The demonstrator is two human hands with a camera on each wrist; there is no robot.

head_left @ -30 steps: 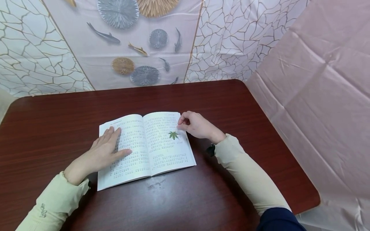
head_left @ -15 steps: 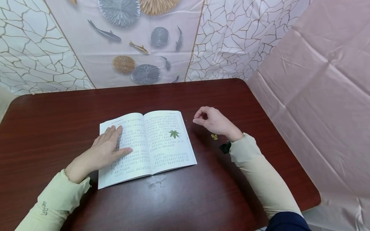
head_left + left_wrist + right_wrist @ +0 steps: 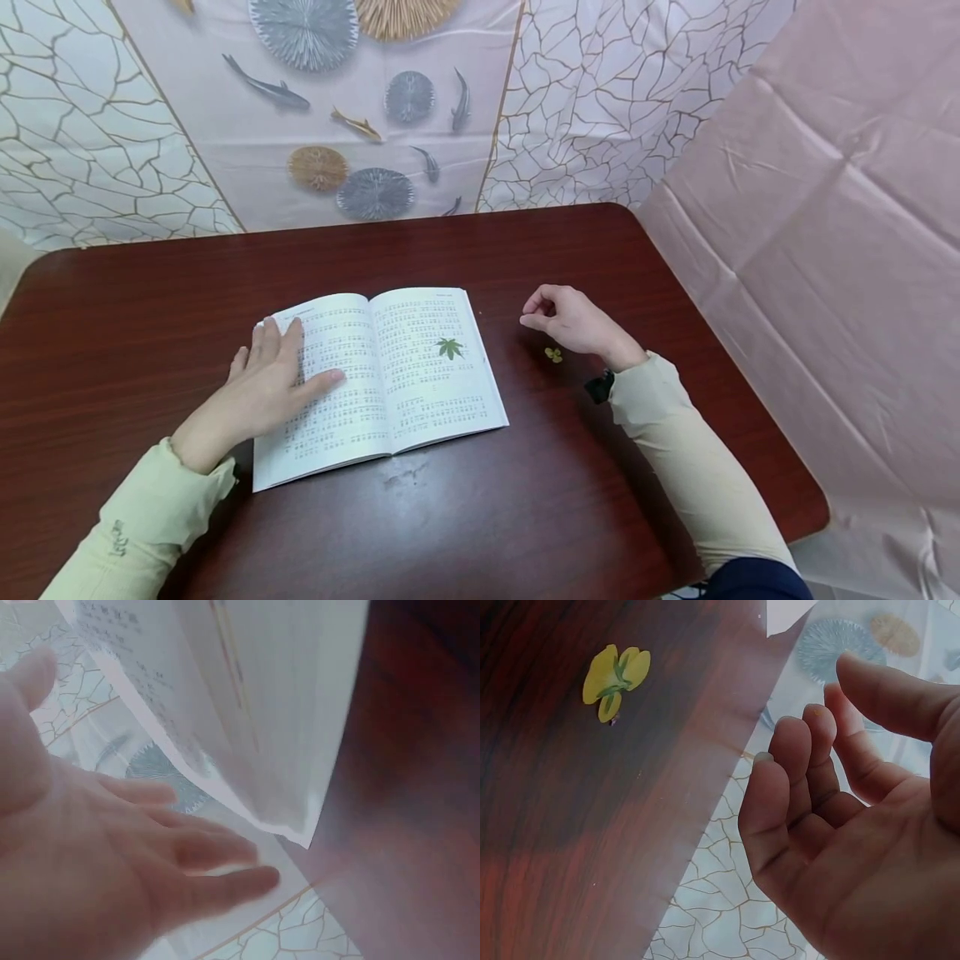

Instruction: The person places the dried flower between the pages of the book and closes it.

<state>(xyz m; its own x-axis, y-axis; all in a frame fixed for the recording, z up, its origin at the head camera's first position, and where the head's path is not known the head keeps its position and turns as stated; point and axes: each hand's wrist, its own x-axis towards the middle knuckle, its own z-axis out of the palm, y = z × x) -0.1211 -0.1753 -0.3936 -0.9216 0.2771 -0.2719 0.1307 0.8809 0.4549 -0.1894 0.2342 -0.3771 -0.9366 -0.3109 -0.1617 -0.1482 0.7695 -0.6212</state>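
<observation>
An open book [image 3: 417,398] of printed text lies on the table, and a green palm-shaped leaf [image 3: 450,348] rests on its right page. My left hand [image 3: 261,390] spreads its fingers over the outer side of the left page; the left wrist view shows the straight fingers beside the page edge. To the right of the book, my right hand [image 3: 579,323] hangs over the table with fingers loosely bent and nothing between them. Close below it lies a small yellow pressed flower [image 3: 596,679] with green at its middle.
The dark red-brown wooden table [image 3: 420,533] has rounded corners. A patterned cloth [image 3: 360,100] hangs behind its far edge, and a plain pinkish cloth [image 3: 847,275] slopes down along the right side.
My right hand has moved right, from beside the leaf on the page to over the table. The yellow flower now shows below it. My left fingers have shifted slightly left on the page.
</observation>
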